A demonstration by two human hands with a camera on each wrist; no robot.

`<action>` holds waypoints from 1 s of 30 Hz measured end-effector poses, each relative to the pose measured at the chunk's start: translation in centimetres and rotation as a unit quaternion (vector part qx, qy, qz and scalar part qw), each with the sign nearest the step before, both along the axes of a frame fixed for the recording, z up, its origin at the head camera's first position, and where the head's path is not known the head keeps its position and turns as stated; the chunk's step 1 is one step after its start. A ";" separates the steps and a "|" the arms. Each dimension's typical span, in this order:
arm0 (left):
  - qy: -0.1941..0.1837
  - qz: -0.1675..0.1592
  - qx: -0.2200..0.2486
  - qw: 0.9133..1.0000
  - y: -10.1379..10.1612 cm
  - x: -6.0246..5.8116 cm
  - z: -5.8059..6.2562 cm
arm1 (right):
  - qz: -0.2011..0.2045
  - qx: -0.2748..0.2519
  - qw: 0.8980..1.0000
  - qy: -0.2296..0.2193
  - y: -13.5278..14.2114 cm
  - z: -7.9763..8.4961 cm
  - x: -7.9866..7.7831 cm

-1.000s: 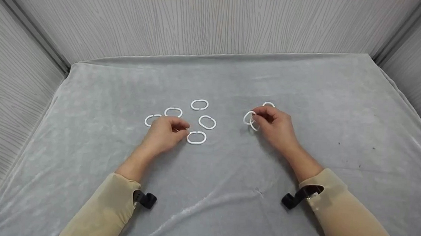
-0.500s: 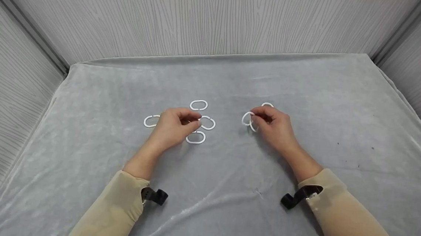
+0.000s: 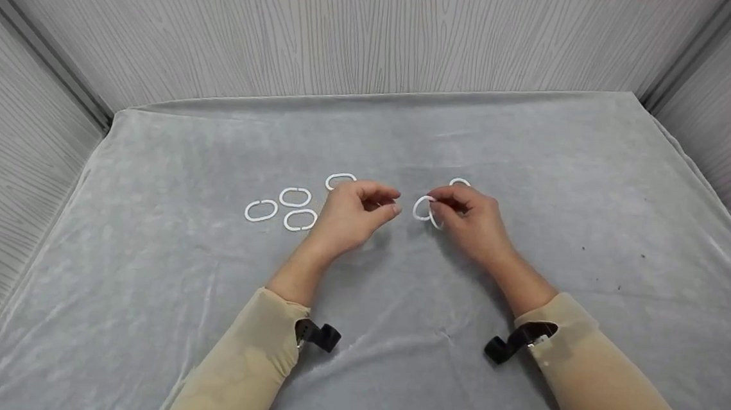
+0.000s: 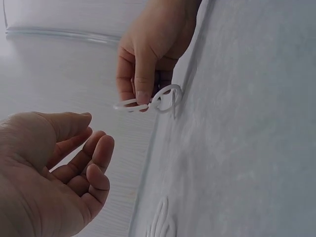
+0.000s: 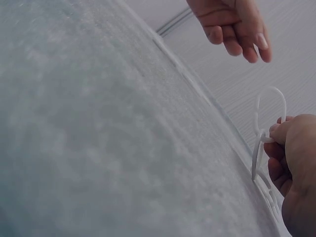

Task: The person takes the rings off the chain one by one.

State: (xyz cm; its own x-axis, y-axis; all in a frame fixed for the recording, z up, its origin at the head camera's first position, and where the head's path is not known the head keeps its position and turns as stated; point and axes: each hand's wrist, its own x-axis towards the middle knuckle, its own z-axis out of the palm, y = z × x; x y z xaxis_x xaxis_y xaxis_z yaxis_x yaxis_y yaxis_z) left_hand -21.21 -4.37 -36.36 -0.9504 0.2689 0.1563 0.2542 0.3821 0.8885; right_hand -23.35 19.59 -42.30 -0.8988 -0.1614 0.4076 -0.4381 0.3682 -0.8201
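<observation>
My right hand [image 3: 472,222] pinches a white oval link [image 3: 421,209] between thumb and fingers. In the left wrist view a second link [image 4: 168,94] hooks through it. Another link [image 3: 461,181] shows partly behind that hand; whether it joins the others cannot be told. My left hand [image 3: 355,217] hovers to the left, apart from them, its fingers loosely bent around nothing. Beside its wrist lie loose oval links, each with a small gap: one far left [image 3: 261,210], one behind [image 3: 295,197], one near the wrist [image 3: 301,220] and one half covered [image 3: 340,179].
A wrinkled grey cloth [image 3: 395,336] covers the table. Pale wood-patterned panels [image 3: 365,31] stand behind it and at both sides. Each wrist wears a black camera mount [image 3: 318,335]. A few dark specks [image 3: 643,256] dot the cloth at right.
My left hand has moved rightward over the loose links toward the right hand. It uncovers one link near its wrist and now hides two others. My right hand keeps its pinch, almost unmoved.
</observation>
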 end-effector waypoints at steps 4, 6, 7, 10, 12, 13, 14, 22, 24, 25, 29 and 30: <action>-0.004 0.000 0.001 1.000 1.0 -0.3 -0.5 | 0.015 0.012 1.000 0.010 0.3 -0.3 -0.2; -0.003 0.000 0.004 1.000 1.3 -0.4 -0.8 | 0.023 0.015 1.000 0.013 0.3 -0.3 -0.2; -0.002 0.000 0.006 1.000 1.4 -0.4 -0.9 | 0.027 0.016 0.999 0.013 0.2 -0.3 -0.2; 0.000 0.000 0.012 1.000 1.6 -0.4 -1.4 | 0.037 0.019 0.999 0.012 0.2 -0.2 0.0; -0.001 0.000 0.014 1.000 1.6 -0.4 -1.7 | 0.044 0.019 0.999 0.012 0.2 -0.1 0.1; -0.002 0.001 0.016 1.000 1.6 -0.3 -1.8 | 0.047 0.019 0.999 0.013 0.3 0.0 0.1; -0.003 0.002 0.017 1.000 1.6 -0.3 -2.0 | 0.050 0.019 0.998 0.013 0.3 0.0 0.2; -0.012 -0.005 0.021 1.000 1.9 -0.4 -3.0 | 0.062 0.027 0.997 0.022 0.3 -0.1 0.3; -0.016 -0.006 0.022 1.000 2.0 -0.4 -3.2 | 0.066 0.028 0.997 0.022 0.4 -0.1 0.3; -0.018 -0.005 0.025 1.000 2.0 -0.4 -3.2 | 0.067 0.028 0.997 0.022 0.4 -0.1 0.3; -0.021 -0.005 0.032 0.999 2.0 -0.5 -3.4 | 0.070 0.029 0.997 0.016 0.4 -0.1 0.2; -0.022 -0.005 0.032 0.999 2.0 -0.5 -3.5 | 0.070 0.030 0.997 0.014 0.3 -0.1 0.2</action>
